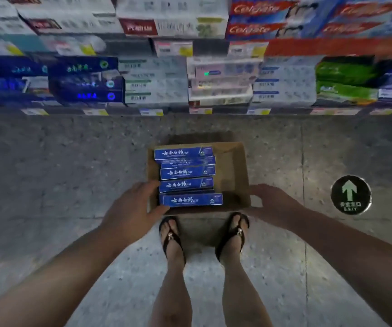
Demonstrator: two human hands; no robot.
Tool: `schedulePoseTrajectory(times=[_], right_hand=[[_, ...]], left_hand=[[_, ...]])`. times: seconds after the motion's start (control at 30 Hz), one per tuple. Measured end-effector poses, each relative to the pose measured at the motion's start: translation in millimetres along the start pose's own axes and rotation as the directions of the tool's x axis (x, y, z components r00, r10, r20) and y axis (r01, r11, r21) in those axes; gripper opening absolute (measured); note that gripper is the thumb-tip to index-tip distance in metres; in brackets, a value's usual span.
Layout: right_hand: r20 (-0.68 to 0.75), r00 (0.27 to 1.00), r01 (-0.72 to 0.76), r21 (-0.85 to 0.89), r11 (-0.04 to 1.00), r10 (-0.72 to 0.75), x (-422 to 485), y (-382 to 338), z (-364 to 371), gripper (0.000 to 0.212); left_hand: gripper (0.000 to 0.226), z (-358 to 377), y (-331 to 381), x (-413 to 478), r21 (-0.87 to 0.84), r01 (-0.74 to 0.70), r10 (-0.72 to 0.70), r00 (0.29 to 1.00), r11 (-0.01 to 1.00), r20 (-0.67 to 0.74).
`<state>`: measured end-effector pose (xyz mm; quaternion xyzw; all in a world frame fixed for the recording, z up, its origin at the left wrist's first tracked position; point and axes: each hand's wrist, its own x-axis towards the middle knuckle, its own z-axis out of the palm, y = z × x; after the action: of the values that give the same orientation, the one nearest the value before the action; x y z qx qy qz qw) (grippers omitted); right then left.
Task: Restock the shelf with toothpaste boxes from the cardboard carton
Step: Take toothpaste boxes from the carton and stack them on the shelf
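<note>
The cardboard carton (pixel 234 175) sits on the floor at twelve o'clock from the feet, blue toothpaste boxes (pixel 186 172) stacked in its nine o'clock half. Left hand (pixel 131 208) and right hand (pixel 271 200) rest loosely spread against its sides, gripping nothing firmly. The step is probably positioning the carton; next, pinch one box and lift it toward the shelf (pixel 190 110).

A shop aisle — shelves (pixel 190 74) packed with toothpaste boxes (pixel 256 20), price tags (pixel 151 112) along their edges.

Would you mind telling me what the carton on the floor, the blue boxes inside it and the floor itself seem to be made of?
Carton: plain brown cardboard, matte, judging by its dull tan walls and folded flap. Blue boxes: probably printed paperboard, slightly glossy, with sharp edges and white lettering. Floor: speckled grey, with thin joint lines, likely polished concrete or terrazzo; the picture leaves that open.
</note>
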<state>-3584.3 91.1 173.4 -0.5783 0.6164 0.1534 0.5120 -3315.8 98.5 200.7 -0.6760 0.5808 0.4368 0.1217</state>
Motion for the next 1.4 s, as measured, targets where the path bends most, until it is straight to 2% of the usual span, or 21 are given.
schedulePoseTrajectory(times=[0.23,0.47,0.63,0.87,1.2,1.3,1.4], right_hand=[[0.127,0.991,0.048,-0.125,0.991,-0.033,119,53,71,0.046],[0.134,0.99,0.06,-0.178,0.982,-0.036,209,93,132,0.058],[0.138,0.988,0.099,-0.241,0.965,-0.067,253,109,165,0.07],[0.163,0.977,0.182,-0.318,0.93,-0.135,274,123,191,0.076],[0.109,0.986,0.149,-0.238,0.96,-0.126,282,125,196,0.073],[0.121,0.988,0.107,-0.098,0.989,-0.095,280,127,188,0.069],[0.11,0.992,0.051,0.035,0.998,-0.055,272,133,170,0.065]], left_hand=[[0.054,85,-43,88,-0.101,0.021,-0.029,0.997,0.995,-0.078],[0.069,156,-92,153,-0.171,0.032,-0.033,0.999,0.985,0.002],[0.055,173,-113,185,-0.104,0.034,-0.039,0.998,0.994,-0.042],[0.049,187,-126,212,-0.101,-0.007,-0.001,0.997,0.995,-0.081],[0.054,193,-135,236,-0.111,-0.003,-0.01,0.994,0.994,-0.113],[0.052,186,-134,247,-0.14,-0.024,0.006,0.991,0.99,-0.131],[0.052,174,-131,261,-0.127,-0.068,0.039,0.974,0.99,-0.222]])
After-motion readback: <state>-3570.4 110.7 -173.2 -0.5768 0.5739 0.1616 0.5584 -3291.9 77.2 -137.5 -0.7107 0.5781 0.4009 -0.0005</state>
